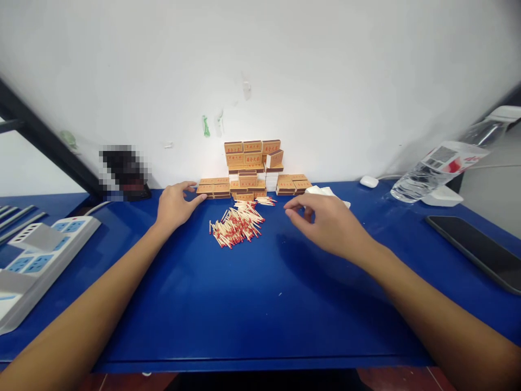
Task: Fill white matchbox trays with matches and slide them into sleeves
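Observation:
Matchboxes (253, 158) in yellow-brown with red lettering are stacked against the wall, with lower stacks on both sides. My left hand (175, 203) rests at the left low stack (214, 187); its thumb and fingers are apart, with the thumb tip at the corner of the stack. A pile of loose red-tipped matches (238, 225) lies on the table before the boxes. My right hand (325, 220) hovers right of the pile with curved fingers; a small gap shows between thumb and index fingertips, and nothing is visible between them. Its other fingers are partly hidden.
Behind my right hand lie white pieces (323, 190). On the right are a plastic bottle (439, 163), a white earbud case (368, 181) and a phone (476, 250). A power strip (52, 244) lies on the left of the blue table (244, 315); a blurred dark object (124, 171) stands behind.

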{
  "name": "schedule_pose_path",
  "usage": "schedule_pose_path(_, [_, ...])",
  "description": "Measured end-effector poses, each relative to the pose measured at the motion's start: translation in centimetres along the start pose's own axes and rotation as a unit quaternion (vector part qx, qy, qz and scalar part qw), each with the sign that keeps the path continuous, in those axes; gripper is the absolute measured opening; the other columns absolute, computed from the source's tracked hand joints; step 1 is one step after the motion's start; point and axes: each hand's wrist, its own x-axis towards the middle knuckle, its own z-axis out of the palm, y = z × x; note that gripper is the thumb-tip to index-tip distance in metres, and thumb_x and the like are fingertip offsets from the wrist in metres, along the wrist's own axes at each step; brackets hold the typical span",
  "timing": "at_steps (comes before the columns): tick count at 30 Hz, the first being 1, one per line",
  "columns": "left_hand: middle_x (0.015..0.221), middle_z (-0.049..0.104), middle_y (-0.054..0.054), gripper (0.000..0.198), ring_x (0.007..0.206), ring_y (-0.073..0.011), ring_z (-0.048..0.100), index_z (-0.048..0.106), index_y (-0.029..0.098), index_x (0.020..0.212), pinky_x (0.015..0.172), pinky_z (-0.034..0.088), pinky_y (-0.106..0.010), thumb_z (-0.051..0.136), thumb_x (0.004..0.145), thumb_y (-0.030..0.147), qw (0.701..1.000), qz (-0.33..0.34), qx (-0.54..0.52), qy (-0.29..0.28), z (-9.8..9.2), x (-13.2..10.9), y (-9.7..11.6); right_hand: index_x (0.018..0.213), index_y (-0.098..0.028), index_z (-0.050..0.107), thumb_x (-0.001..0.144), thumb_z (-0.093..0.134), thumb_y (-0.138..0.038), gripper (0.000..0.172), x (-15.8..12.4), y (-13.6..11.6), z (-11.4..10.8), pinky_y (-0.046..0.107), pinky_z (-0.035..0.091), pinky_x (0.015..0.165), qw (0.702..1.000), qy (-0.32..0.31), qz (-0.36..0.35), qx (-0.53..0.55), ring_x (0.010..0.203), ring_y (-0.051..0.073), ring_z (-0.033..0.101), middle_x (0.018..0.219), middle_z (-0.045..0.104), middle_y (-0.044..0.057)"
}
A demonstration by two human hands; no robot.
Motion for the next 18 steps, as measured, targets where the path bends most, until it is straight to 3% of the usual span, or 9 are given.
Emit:
schedule_pose_path(3, [0.119,0.077,-0.011,0.048,0.098,-0.0295,0.069,0.071,0.017,0.129,0.098,0.05,-0.046,0.07,0.092,0.048,0.999,0.03,0.016,0.028,-1.7,-1.0,1.3,0.097,-0.023,0.076,0.095,0.061,-0.04,0.023,0.4,2.0,-1.9,0.035,0.042,0.065,0.985,-0.059,0.082,-0.14,0.079,0.023,0.069,0.095,0.08,0.006])
schedule_pose_path(5, [0.112,0.078,-0.009,0.04,0.093,-0.0267,0.068,0.073,0.018,0.123,0.093,0.051,-0.043,0.067,0.096,0.047,0.993,0.101,0.02,0.058,-2.9,-2.0,2.6,0.094,-0.024,0.075,0.095,0.06,-0.046,0.027,0.5,3.4,-2.9,0.036,0.039,0.063,0.965,-0.109,0.131,-0.197,0.081,0.026,0.069,0.092,0.079,0.007])
schedule_pose_path(7, [0.102,0.078,-0.006,0.032,0.086,-0.0224,0.066,0.074,0.02,0.117,0.086,0.052,-0.037,0.066,0.098,0.044,0.983,0.177,-0.004,0.054,-3.7,-3.1,3.8,0.095,-0.024,0.075,0.094,0.06,-0.052,0.032,0.4,4.3,-3.7,0.036,0.039,0.062,0.953,-0.154,0.156,-0.209,0.082,0.027,0.069,0.093,0.079,0.008])
schedule_pose_path(9, [0.096,0.077,-0.004,0.026,0.078,-0.0184,0.065,0.075,0.02,0.113,0.076,0.051,-0.032,0.066,0.099,0.041,0.971,0.238,-0.032,0.015,-4.0,-4.1,4.8,0.099,-0.023,0.075,0.09,0.062,-0.063,0.042,0.0,4.7,-4.1,0.037,0.041,0.063,0.946,-0.191,0.17,-0.2,0.08,0.028,0.069,0.096,0.078,0.01])
schedule_pose_path(12, [0.095,0.077,-0.006,0.023,0.082,-0.0192,0.067,0.075,0.019,0.108,0.078,0.052,-0.033,0.063,0.103,0.037,0.948,0.317,-0.023,0.011,-3.4,-5.4,6.0,0.094,-0.021,0.073,0.08,0.066,-0.078,0.06,-0.6,4.5,-4.3,0.038,0.043,0.061,0.931,-0.243,0.192,-0.193,0.076,0.03,0.069,0.092,0.076,0.014])
schedule_pose_path(16, [0.081,0.074,-0.003,0.019,0.071,-0.0184,0.062,0.074,0.017,0.108,0.069,0.05,-0.033,0.059,0.105,0.029,0.915,0.403,-0.009,0.004,-2.5,-6.6,7.6,0.085,-0.021,0.069,0.082,0.074,-0.061,0.041,-1.3,3.6,-4.0,0.037,0.039,0.058,0.918,-0.282,0.176,-0.217,0.074,0.031,0.068,0.085,0.073,0.014])
schedule_pose_path(18, [0.09,0.077,-0.004,0.017,0.077,-0.0186,0.065,0.073,0.016,0.111,0.073,0.053,-0.034,0.06,0.105,0.026,0.906,0.422,-0.029,-0.002,-2.2,-7.2,8.3,0.09,-0.021,0.069,0.086,0.072,-0.048,0.028,-1.3,2.9,-3.6,0.036,0.038,0.06,0.927,-0.292,0.128,-0.196,0.073,0.028,0.067,0.088,0.074,0.011])
